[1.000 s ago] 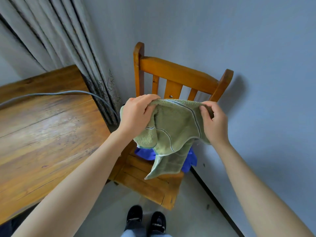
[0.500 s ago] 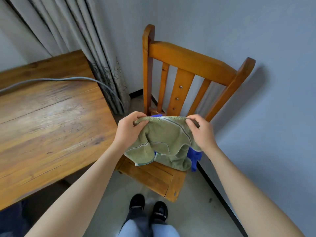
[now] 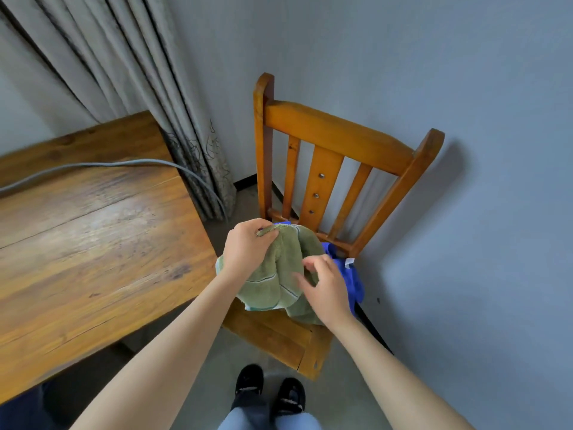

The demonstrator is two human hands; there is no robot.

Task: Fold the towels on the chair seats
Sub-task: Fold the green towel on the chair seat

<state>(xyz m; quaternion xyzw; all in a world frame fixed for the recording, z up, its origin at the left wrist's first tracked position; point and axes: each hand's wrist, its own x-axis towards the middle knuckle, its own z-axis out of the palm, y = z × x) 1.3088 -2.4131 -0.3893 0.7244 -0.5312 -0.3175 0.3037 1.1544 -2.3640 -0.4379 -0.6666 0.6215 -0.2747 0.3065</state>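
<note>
The right hand (image 3: 325, 288) had been released from the edge pinched half a second earlier. Its fingers were spread and loosely bent above the green towel (image 3: 279, 274), with nothing held. The left hand (image 3: 248, 249) was kept clamped on the towel's top corner. The towel had been lowered onto the chair seat (image 3: 273, 333), bunched between both hands and partly over a blue towel (image 3: 353, 280). A fresh grip was judged necessary before folding.

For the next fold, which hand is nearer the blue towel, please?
Right: right hand just beside the blue towel; left hand grips the green towel, farther left.
</note>
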